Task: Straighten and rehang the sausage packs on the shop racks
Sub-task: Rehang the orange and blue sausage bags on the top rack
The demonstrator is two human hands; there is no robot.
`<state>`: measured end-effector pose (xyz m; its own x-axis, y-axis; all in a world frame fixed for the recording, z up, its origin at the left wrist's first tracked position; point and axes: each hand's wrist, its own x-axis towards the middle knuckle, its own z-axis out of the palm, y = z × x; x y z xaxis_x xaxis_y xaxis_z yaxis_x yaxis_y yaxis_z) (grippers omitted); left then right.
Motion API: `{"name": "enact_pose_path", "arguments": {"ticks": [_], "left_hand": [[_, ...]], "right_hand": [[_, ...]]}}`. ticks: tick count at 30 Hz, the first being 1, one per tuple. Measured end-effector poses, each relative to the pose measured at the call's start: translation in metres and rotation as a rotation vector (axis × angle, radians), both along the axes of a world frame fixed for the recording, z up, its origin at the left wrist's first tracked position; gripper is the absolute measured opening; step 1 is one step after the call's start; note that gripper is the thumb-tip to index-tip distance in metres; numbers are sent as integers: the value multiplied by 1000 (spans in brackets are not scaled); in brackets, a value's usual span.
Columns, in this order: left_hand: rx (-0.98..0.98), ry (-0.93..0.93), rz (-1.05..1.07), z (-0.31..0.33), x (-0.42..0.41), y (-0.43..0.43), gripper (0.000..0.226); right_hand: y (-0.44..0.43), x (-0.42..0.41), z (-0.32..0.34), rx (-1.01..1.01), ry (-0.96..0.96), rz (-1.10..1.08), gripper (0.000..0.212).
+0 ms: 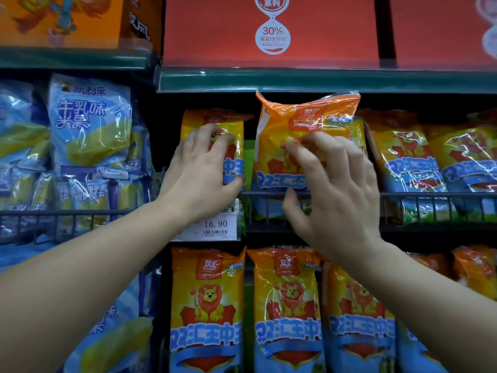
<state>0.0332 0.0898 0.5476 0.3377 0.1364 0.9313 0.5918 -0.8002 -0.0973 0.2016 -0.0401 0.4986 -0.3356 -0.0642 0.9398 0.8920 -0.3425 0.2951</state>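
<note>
Shop aisle: green shelf [322, 80] overhead, wire rack [430, 196] below; left hand [200, 170] gripping one sausage pack [231, 125], right hand [336, 189] fingers spreading wide over a crumpled pack [304, 117].

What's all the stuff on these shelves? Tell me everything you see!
Raised sausage pack: one, orange and yellow with a lion, middle rack, sticking up above its neighbours, crumpled top.
Left sausage pack: one, same colours, beside it, under a hand.
Other sausage packs: several, same design, right of the middle rack.
Lower sausage packs: a row, same design, rack below.
Blue snack bags: many, blue and yellow-green, left racks.
Red box: one, top shelf; part of another at right.
Orange box: one, top left.
Price tag: one, white, reads 16.90.
Wire rail: black, fronting the middle rack.
Left hand: gripping the left pack.
Right hand: fingers spread on the raised pack.
</note>
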Motion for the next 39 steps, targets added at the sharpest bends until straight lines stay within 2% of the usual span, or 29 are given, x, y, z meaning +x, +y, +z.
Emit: {"name": "enact_pose_path", "arguments": {"ticks": [10,15,27,32,39], "left_hand": [[-74,-14,-12,4,3,-5,79],[-97,-2,-17,5,3,-4,83],[-168,38,18,9,6,6,86],[-196,44,16,13,6,8,88],[-171,49,23,11,5,12,88]], "right_hand": [[19,-17,32,-334,359,25,68],[33,-23,52,-463,464,-38,76],[48,-25,77,-543,491,-212,100],[52,-21,84,-591,518,-189,101],[37,-26,98,-597,411,-361,91]]}}
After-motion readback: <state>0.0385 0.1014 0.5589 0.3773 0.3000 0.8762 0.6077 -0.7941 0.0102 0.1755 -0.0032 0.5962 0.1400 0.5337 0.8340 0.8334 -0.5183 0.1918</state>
